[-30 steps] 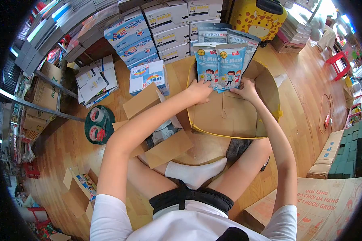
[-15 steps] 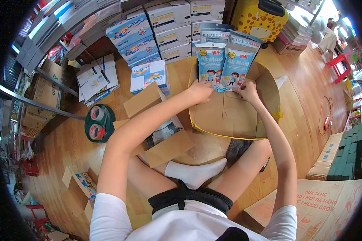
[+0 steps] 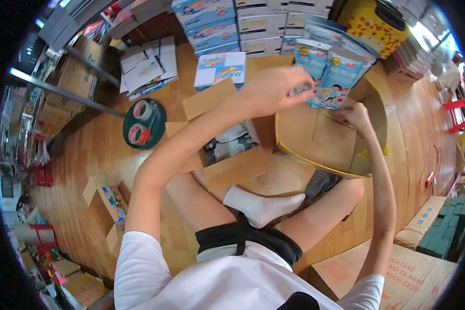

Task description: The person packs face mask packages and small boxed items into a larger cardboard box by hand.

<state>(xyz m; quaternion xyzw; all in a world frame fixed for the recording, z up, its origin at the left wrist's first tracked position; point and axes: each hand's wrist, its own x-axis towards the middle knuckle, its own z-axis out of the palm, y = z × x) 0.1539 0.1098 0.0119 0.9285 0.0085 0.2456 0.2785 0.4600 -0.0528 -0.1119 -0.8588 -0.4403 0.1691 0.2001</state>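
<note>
**Mask packs: standing them at the far wall of the carton**

Head view, the only one:

- Kids' face-mask packs (image 3: 331,72): flat blue pouches with cartoon children printed on them, upright and overlapping, leaning on the far wall of the open cardboard carton (image 3: 320,139). More packs of the same kind stand behind them.
- Left hand (image 3: 274,90): raised above the carton's near-left corner, fingers curled together at the left edge of the front pack. Looks like a pinch on that edge, but the fingertips are blurred, so I can't tell whether it really grips.
- Right hand (image 3: 357,114): low inside the carton, fingers together against the bottom of the packs. Grip or mere touch can't be told either.
- Step, as I judge it: lining up packs in a row inside the carton. Next move likely calls for squaring the front pack against its neighbour and steadying the bottoms so the row doesn't slump; pouches look thin and floppy.
- Nearby: smaller open box (image 3: 230,150) with wrapped goods just left of the carton, green tray with tape rolls (image 3: 143,124) further left, stacked mask boxes (image 3: 219,70) beyond on the wooden floor.
</note>
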